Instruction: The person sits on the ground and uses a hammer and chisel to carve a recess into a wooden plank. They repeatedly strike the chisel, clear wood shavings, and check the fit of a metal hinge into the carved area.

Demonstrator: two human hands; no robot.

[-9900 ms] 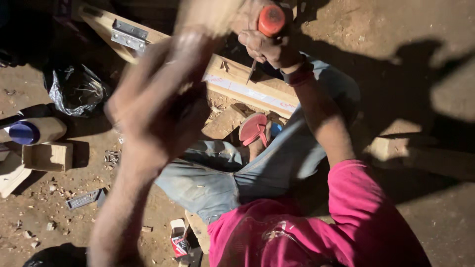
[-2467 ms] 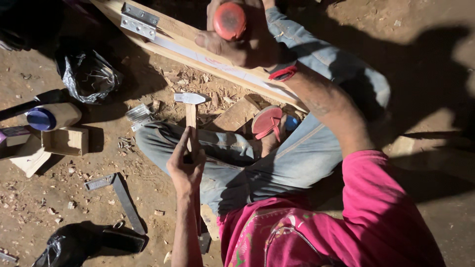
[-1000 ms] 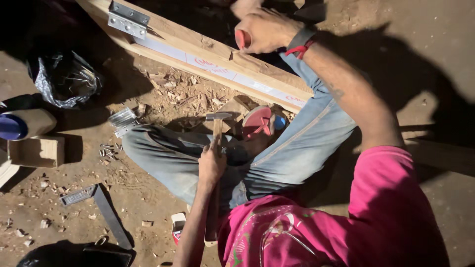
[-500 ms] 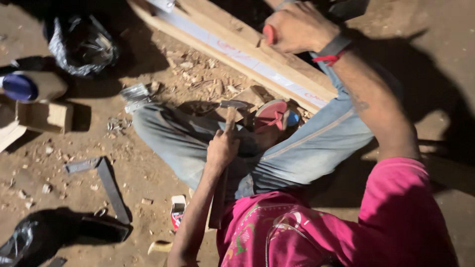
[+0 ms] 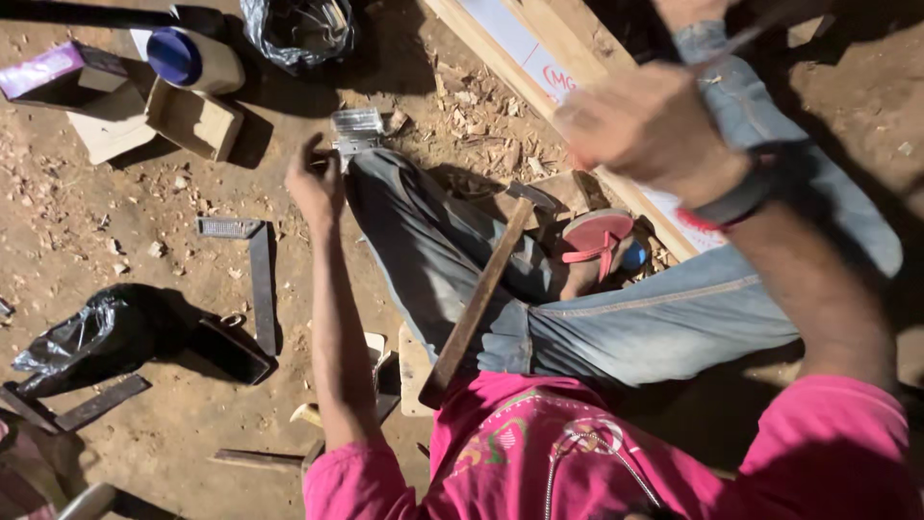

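A: Left hand (image 5: 316, 183)?
B: Reaching out over the dirt, fingers curled loosely, gripping nothing; just beside a small metal hinge (image 5: 357, 128) near the knee.
A: Right hand (image 5: 654, 125)?
B: Blurred, raised far right; grip unclear.
A: Hammer (image 5: 481, 294)?
B: Lying free across the jeans (image 5: 616, 318), head by the red sandal (image 5: 597, 236); wooden frame (image 5: 539, 48) beyond.
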